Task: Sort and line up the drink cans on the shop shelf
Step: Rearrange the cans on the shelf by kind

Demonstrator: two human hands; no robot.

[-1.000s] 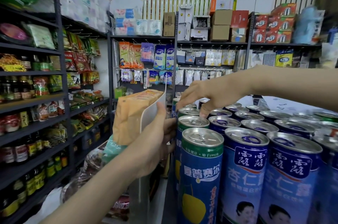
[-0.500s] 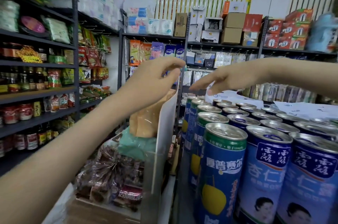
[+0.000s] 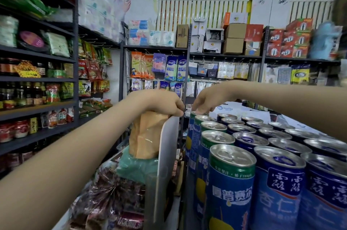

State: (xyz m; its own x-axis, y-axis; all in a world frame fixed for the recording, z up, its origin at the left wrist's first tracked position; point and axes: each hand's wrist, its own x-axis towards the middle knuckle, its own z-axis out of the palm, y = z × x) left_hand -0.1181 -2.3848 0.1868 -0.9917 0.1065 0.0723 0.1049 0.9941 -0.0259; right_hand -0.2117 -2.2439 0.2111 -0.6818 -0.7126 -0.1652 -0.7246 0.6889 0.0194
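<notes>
Curled down from above, the right hand [image 3: 208, 98] is holding its fingers [image 3: 210, 110] round the top of the far can [image 3: 191, 123], thumb at the left of the rim and the others at the right. It is looking like a pinch on the rim, though the lid itself is hidden under the hand.

That can is standing upright at the far end of the green-rim column [image 3: 217, 138], the leftmost file of the block, and seems to be touching the next can in front of it. Its long axis is running straight up, so the grip is sitting directly over it. By my judgement, any nudge to line it up is going to act from the top, across that axis. The column is running from the can back towards the camera, with the blue cans [image 3: 279, 158] packed in rows against its right side.

The right hand is the nearer one, being on the can. Just left of the column a white divider [image 3: 169, 145] is standing on edge. The left hand [image 3: 161, 102] is hanging over its top corner with fingers curled, and I cannot tell whether it is pinching the edge or only touching it. Beyond the divider an orange bag [image 3: 146, 135] is leaning.
</notes>
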